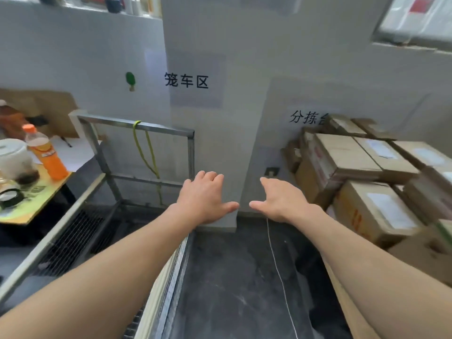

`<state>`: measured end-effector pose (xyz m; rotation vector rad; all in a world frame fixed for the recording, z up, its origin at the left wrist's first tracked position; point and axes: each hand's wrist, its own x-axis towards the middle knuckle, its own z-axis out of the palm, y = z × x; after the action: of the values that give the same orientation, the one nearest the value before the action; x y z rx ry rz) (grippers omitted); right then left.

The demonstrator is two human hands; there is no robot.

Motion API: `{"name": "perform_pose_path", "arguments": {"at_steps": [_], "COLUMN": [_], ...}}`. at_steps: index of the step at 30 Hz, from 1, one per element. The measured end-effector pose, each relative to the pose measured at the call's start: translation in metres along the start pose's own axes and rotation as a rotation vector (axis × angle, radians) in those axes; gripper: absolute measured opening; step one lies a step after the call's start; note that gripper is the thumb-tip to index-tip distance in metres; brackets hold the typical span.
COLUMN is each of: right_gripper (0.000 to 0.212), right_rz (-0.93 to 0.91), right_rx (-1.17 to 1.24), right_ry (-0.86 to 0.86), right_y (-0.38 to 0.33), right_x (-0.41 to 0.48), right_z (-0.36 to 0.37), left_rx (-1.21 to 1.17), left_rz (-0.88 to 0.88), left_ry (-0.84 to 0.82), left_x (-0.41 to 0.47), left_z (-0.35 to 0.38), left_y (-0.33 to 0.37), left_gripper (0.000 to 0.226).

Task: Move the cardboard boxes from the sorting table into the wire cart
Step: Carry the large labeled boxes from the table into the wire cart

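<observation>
Cardboard boxes [354, 157] are piled up on the right, close to the white wall [244, 57], some stacked on others. None is held yet. The wire cart [137, 129] is seen on the left, with a yellow cord [146, 152] hung over its top bar. Dark floor [232, 277] is left between cart and pile.

The left hand [205, 199] is held out flat near the cart's corner, fingers straight and close together, thumb stuck out. The right hand [281, 199] is held out too, fingers straight, thumb out. Nothing is touched by either hand.

The boxes are thought to be stiff and dry, so they should not slip much. How heavy they are cannot be told; they seem shut and may be full. The nearest box [381, 211], with a white label on top, is best taken first, as its top looks mostly free. It should be gripped low on two facing sides with both hands, so the bottom is held up. A box pulled from under others could make the pile fall
</observation>
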<state>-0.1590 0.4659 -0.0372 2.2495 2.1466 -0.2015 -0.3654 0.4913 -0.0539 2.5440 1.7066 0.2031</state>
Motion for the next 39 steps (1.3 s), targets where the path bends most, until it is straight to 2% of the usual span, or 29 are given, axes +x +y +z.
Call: {"name": "perform_pose_path", "arguments": {"at_steps": [9, 11, 13, 18, 23, 27, 31, 35, 39], "right_gripper": [0.076, 0.067, 0.048, 0.042, 0.052, 0.037, 0.034, 0.039, 0.061], "right_rz": [0.237, 0.274, 0.299, 0.38, 0.411, 0.42, 0.441, 0.482, 0.599], "right_rx": [0.02, 0.02, 0.009, 0.024, 0.084, 0.07, 0.106, 0.118, 0.104], "right_ry": [0.057, 0.064, 0.069, 0.076, 0.151, 0.221, 0.248, 0.264, 0.218], "right_y": [0.068, 0.086, 0.104, 0.142, 0.181, 0.216, 0.255, 0.303, 0.354], "right_x": [-0.084, -0.103, -0.123, -0.172, -0.218, -0.251, -0.277, -0.3, -0.319], "right_z": [-0.011, -0.014, -0.016, -0.02, -0.031, -0.039, -0.05, -0.051, -0.044], "left_rx": [-0.027, -0.037, -0.043, -0.05, -0.088, -0.137, -0.175, -0.259, -0.307], "left_rz": [0.23, 0.282, 0.327, 0.422, 0.478, 0.479, 0.477, 0.48, 0.453], "left_ry": [-0.043, -0.053, -0.06, -0.064, -0.061, -0.091, -0.105, -0.15, -0.194], "left_x": [0.004, 0.003, 0.001, -0.009, -0.027, -0.041, -0.051, -0.059, -0.069], "left_z": [0.01, 0.012, 0.013, 0.015, 0.013, 0.012, 0.009, 0.007, 0.008], "left_y": [0.083, 0.107, 0.131, 0.193, 0.255, 0.303, 0.352, 0.394, 0.427], "left_gripper": [0.085, 0.086, 0.087, 0.088, 0.087, 0.085, 0.087, 0.075, 0.072]}}
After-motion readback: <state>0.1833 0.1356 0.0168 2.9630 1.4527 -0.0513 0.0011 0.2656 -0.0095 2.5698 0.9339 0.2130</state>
